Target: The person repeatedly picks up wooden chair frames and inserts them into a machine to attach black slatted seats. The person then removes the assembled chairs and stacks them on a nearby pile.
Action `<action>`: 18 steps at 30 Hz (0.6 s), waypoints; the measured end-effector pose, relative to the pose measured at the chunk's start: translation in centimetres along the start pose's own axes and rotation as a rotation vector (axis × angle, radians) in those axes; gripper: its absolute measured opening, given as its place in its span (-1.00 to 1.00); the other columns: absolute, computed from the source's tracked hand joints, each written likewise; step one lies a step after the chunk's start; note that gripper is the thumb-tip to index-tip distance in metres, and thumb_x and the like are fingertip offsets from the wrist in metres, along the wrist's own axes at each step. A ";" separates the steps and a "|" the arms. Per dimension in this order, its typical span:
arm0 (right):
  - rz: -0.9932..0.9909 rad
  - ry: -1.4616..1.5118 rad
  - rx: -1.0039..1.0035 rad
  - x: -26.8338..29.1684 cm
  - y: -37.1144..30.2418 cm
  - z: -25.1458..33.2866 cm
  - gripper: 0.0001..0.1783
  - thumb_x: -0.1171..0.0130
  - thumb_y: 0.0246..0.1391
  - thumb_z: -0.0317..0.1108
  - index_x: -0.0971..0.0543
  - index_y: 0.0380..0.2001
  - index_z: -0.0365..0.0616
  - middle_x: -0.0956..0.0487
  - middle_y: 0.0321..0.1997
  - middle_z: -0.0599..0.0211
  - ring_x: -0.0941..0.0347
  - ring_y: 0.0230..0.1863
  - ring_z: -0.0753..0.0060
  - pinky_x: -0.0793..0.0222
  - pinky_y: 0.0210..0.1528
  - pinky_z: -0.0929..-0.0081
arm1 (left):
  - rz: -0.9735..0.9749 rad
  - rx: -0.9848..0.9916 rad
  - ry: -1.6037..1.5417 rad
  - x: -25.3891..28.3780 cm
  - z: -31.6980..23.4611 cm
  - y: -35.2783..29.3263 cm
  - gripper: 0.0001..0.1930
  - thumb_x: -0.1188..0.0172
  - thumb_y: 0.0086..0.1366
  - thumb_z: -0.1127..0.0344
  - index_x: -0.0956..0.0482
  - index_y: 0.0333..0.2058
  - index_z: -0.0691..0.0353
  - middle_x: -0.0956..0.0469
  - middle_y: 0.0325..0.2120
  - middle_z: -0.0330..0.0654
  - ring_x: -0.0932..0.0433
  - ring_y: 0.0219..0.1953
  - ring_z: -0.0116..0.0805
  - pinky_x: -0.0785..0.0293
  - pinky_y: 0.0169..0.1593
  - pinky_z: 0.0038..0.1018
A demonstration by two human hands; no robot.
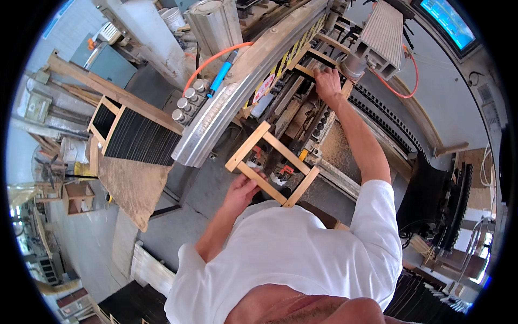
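Observation:
My left hand grips a pale wooden frame by its near-left bar, with the thumb on top. This open rectangular frame is held tilted in front of my body, its bar ends jutting past the corners. Farther off, my right hand reaches into a long machine. Its fingers curl over the near bar of another wooden frame, which lies on the machine bed beside a metal clamp head. Part of that second frame is hidden under the hand and the machine.
A curved metal beam with knobs runs along the left, carrying a blue tube and an orange hose. Sawdust covers the machine's near part. Stacked dark panels stand at left. A screen hangs at far right.

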State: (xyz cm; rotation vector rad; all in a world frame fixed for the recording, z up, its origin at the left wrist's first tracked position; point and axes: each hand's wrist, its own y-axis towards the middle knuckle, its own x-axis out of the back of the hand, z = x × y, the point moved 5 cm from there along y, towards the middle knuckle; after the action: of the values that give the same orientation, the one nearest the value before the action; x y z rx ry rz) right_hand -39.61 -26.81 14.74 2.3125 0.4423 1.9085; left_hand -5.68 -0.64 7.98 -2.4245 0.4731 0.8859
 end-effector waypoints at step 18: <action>0.278 -0.189 -0.087 -3.8 9.9 -5.5 -0.76 -0.16 -0.02 -0.44 -0.63 -0.23 0.03 -0.65 -0.24 0.23 -0.54 -0.05 0.12 -0.28 0.07 0.12 | -0.302 -0.074 -0.085 9.9 -0.7 -4.2 -0.66 -0.14 0.30 0.40 -0.39 0.04 0.30 -0.51 -0.04 -0.09 -0.49 0.05 -0.19 -0.38 0.18 -0.22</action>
State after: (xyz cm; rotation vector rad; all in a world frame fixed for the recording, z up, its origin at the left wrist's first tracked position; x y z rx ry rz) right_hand -44.12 -37.87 14.89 2.5761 0.0176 1.7484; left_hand 3.85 0.90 3.23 -2.4266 0.0396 0.8808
